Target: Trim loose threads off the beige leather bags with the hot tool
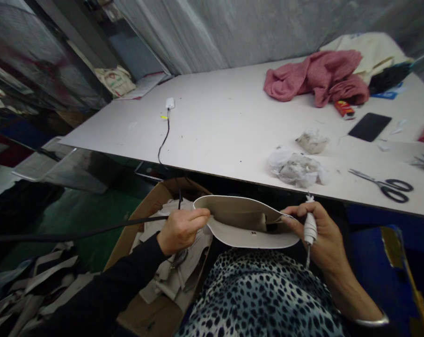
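Observation:
A beige bag or pouch (256,239) with a pale rim is held above my lap, its mouth facing up. My left hand (184,229) pinches the left end of the rim. At the right end, my right hand (322,234) grips the rim between thumb and fingers. A slim tool with a white-wrapped handle (310,228) is also tucked in the fingers of that hand, its thin shaft pointing down; I cannot tell its exact kind. Inside the mouth a small flap or pocket shows, and a tiny dark mark sits on the near wall.
On the white table (212,126) lie scissors (387,185), crumpled plastic bags (298,168), a black flat pad (369,127) and a pink cloth (313,77). A cardboard box (127,243) of beige pieces stands at my left. A dark strap (92,230) and a cable (167,135) run nearby.

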Demonstrator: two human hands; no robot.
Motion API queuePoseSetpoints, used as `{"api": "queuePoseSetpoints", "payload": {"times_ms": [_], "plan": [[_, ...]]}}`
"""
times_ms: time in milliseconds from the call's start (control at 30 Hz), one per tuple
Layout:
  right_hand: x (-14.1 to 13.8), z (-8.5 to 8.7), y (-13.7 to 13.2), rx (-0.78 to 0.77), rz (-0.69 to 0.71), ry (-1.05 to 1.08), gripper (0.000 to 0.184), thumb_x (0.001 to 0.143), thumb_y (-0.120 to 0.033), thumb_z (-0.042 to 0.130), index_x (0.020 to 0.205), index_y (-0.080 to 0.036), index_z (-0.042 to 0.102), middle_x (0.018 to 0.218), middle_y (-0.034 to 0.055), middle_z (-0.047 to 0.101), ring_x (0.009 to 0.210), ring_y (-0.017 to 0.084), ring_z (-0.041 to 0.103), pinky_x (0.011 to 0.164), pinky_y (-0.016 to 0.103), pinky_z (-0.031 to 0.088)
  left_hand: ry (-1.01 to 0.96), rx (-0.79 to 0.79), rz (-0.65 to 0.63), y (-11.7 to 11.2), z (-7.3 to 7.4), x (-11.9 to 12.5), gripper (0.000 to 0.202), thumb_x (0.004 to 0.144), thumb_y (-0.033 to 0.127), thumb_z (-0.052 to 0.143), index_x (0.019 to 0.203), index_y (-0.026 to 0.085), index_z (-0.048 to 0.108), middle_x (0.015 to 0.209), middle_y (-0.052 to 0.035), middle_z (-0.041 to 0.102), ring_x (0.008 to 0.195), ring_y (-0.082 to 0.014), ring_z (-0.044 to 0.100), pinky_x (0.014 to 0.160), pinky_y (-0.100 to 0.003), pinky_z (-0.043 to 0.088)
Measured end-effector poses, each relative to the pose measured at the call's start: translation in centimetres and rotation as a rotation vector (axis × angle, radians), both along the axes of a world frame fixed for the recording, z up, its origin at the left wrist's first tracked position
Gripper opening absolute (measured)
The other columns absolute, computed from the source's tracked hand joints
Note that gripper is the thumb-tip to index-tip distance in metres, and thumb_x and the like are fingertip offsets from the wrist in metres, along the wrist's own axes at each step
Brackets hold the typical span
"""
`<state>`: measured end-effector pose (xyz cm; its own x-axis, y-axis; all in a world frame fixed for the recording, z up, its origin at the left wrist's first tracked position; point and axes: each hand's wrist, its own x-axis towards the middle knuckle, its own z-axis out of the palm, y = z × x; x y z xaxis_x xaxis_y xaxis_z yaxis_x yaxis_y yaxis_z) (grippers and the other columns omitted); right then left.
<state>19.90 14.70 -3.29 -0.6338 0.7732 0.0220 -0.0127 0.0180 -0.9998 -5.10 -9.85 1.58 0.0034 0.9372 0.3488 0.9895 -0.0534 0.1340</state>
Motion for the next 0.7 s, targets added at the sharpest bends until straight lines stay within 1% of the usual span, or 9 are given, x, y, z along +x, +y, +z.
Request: {"api": "queuePoseSetpoints", "payload": {"times_ms": [133, 233, 333, 467, 600, 700], "plan": [[0.0, -0.1, 0.0, -0.006, -0.011, 0.012, 0.037, 0.078, -0.038, 0.085, 0.087, -0.024, 0.053, 0.090, 0.0034, 0.076, 0.076, 0.018, 0.070, 0.070, 0.029, 0.059, 0.005, 0.061, 0.026, -0.3, -1.0, 0.1, 0.036, 0.087, 0.002, 0.044, 0.104, 0.019, 0.072, 0.101, -0.0106, 0.080, 0.085, -0.0176, 0.078, 0.074, -0.024, 0.062], [0.1, -0.3, 0.0, -0.022, -0.007, 0.018, 0.036, 0.079, -0.037, 0.085, 0.087, -0.024, 0.053, 0.090, 0.0029, 0.076, 0.077, 0.018, 0.070, 0.071, 0.029, 0.059, -0.054, 0.064, 0.040, -0.5, -1.4, 0.2, 0.036, 0.089, 0.002, 0.043, 0.105, 0.019, 0.071, 0.101, -0.0102, 0.080, 0.089, -0.0176, 0.078, 0.075, -0.024, 0.062], [0.2, -0.5, 0.0, -0.013, 0.000, 0.009, 0.035, 0.080, -0.036, 0.085, 0.089, -0.024, 0.053, 0.091, 0.0024, 0.076, 0.079, 0.018, 0.070, 0.072, 0.028, 0.058, -0.142, 0.066, 0.064, -0.6, -1.5, 0.3, 0.034, 0.092, 0.003, 0.045, 0.105, 0.020, 0.071, 0.102, -0.0092, 0.080, 0.091, -0.0167, 0.078, 0.077, -0.024, 0.062], [0.1, -0.5, 0.0, -0.001, -0.004, 0.009, 0.035, 0.080, -0.036, 0.084, 0.088, -0.024, 0.052, 0.090, 0.0022, 0.076, 0.078, 0.017, 0.069, 0.071, 0.028, 0.058, -0.213, 0.122, 0.107, -0.8, -1.6, 0.5, 0.025, 0.093, 0.005, 0.052, 0.101, 0.019, 0.071, 0.100, -0.0097, 0.080, 0.091, -0.0174, 0.078, 0.081, -0.025, 0.062], [0.1, -0.3, -0.1, 0.003, -0.011, 0.009, 0.035, 0.080, -0.036, 0.084, 0.088, -0.024, 0.052, 0.090, 0.0024, 0.076, 0.078, 0.018, 0.070, 0.072, 0.029, 0.059, -0.240, 0.130, 0.141, -0.9, -1.6, 0.7, 0.022, 0.094, 0.006, 0.053, 0.095, 0.019, 0.071, 0.097, -0.0088, 0.080, 0.089, -0.0170, 0.078, 0.080, -0.025, 0.062], [0.1, -0.2, 0.0, 0.010, -0.009, 0.013, 0.035, 0.080, -0.035, 0.084, 0.088, -0.024, 0.052, 0.089, 0.0021, 0.076, 0.078, 0.017, 0.070, 0.072, 0.028, 0.059, -0.234, 0.142, 0.135, -0.9, -1.6, 0.8, 0.022, 0.093, 0.005, 0.053, 0.094, 0.018, 0.070, 0.096, -0.0086, 0.080, 0.088, -0.0166, 0.078, 0.080, -0.024, 0.062]]}}
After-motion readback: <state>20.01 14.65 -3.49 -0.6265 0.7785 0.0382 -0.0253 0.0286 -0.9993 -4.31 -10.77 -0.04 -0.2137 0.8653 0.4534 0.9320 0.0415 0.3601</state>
